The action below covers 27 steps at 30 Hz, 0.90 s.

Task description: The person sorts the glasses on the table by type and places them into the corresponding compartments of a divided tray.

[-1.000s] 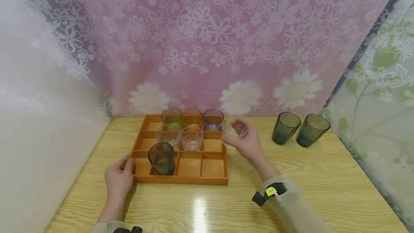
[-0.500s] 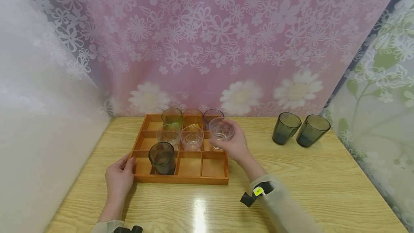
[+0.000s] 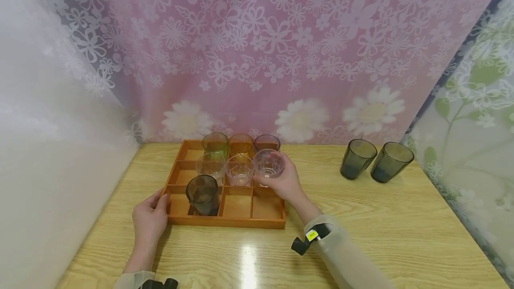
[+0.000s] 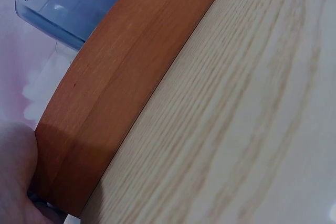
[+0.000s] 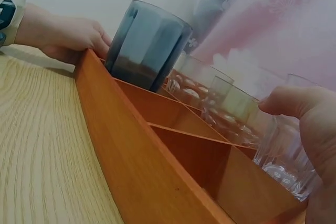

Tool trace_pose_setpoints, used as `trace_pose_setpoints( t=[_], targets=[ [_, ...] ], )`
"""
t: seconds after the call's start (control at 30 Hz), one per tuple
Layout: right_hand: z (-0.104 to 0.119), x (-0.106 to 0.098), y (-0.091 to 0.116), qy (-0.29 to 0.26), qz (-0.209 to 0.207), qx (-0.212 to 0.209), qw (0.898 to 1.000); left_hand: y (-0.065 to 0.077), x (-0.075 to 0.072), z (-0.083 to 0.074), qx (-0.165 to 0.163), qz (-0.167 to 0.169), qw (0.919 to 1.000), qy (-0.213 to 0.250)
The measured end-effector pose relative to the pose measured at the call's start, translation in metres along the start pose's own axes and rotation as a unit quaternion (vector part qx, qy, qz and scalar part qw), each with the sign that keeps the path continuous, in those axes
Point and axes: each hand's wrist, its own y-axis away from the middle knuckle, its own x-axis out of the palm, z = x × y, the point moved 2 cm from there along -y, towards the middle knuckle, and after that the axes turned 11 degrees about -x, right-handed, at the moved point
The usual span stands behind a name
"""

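My right hand (image 3: 287,183) grips a clear glass (image 3: 266,158) by its side, at the right compartment of the wooden tray's middle row. In the right wrist view the thumb lies along this glass (image 5: 286,153). My left hand (image 3: 149,218) holds the left edge of the divided wooden tray (image 3: 226,221), thumb on top. Two more clear glasses, one of them faintly pink (image 3: 239,174), stand to the left in that row. Green (image 3: 215,146), amber (image 3: 241,145) and blue-rimmed (image 3: 267,141) glasses fill the back row. A dark grey glass (image 3: 203,195) leans slightly in the front row.
Two dark smoky glasses, a nearer-in one (image 3: 357,159) and an outer one (image 3: 391,162), stand on the wooden table (image 3: 353,235) at the back right. A pink floral curtain (image 3: 257,57) hangs behind, and pale sheets flank both sides.
My right hand has carried the clear glass leftward from beside the tray to over its middle-row right compartment, then lower. The left hand has stayed on the tray edge.
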Motion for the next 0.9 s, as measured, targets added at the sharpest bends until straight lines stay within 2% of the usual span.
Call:
trace_pose_setpoints(
  t=[0.47,0.9],
  targets=[
    [-0.0042,-0.0065,0.0031,0.074,0.021,0.013,0.997,-0.0020,-0.0008,-0.0027,0.004,0.012,0.9999,-0.003],
    [-0.0043,-0.0072,0.0062,0.033,0.045,0.017,0.998,-0.0015,0.0010,-0.0016,0.002,0.003,1.0000,-0.006]
  ],
)
